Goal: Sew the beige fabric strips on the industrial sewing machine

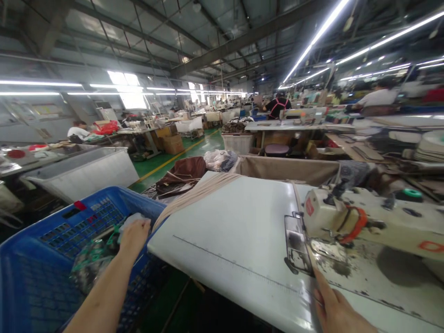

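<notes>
My left hand (136, 233) is closed in a fist over the blue plastic basket (21, 259), gripping translucent plastic (129, 221). Below it in the basket lies a clear plastic bag (92, 261) with green and dark contents. My right hand (335, 303) is at the front of the sewing machine (374, 217), its fingers closed on a narrow beige strap (313, 260). The strap runs along the machine's left side, past a metal plate (297, 244) on the white table (236, 222). Part of the right hand's fingertips is hidden.
Several beige straps (197, 192) drape over the table's left edge. Behind the table stand a beige fabric-lined bin (287, 167) and a brown bundle (185, 170). A white bin (97, 171) is beyond the basket. A person in a dark top (277, 107) works farther back.
</notes>
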Tool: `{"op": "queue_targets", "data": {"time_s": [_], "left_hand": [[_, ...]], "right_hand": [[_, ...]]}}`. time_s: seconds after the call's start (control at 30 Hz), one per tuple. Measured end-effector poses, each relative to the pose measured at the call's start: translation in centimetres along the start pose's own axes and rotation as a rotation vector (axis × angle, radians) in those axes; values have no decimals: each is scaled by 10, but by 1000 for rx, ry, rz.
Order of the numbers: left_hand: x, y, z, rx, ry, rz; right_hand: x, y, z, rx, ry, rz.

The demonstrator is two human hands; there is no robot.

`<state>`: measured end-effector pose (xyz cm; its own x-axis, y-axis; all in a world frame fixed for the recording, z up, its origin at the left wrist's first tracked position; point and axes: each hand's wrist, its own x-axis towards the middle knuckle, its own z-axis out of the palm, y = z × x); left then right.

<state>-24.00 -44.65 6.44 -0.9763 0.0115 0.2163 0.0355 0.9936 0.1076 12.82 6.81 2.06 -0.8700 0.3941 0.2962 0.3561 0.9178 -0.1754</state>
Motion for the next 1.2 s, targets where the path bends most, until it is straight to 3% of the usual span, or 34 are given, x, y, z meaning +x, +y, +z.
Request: {"op": "queue_targets", "data": {"time_s": [0.1,0.2,0.27,0.37,0.43,0.5,0.6,0.77,1.0,1.2], "left_hand": [[-3,52,6,-133,65,198],[-25,122,17,-426,80,510],[-52,172,22,-557,17,707],[-106,245,26,-592,-124,910],[-141,289,26,-607,-149,1040],[-172,326,26,-585,-154,1162],[-205,369,27,-511,-145,1216],[-227,402,31,-490,-106,1196],[-236,398,36,-476,99,1260],[-237,402,36,-514,90,1198]], "right_hand": [[-1,-9,-3,-71,-25,63],[-2,-17,-9,-128,-57,101],[-2,-21,-15,-147,-88,119],[-1,-26,-21,-147,-112,140],[-1,-27,-23,-130,-115,147],[-1,-27,-24,-105,-119,150],[-2,-26,-23,-76,-129,155],[-7,-20,-19,-8,-119,140],[-14,1,-3,127,27,47],[-12,7,-6,318,76,137]]}}
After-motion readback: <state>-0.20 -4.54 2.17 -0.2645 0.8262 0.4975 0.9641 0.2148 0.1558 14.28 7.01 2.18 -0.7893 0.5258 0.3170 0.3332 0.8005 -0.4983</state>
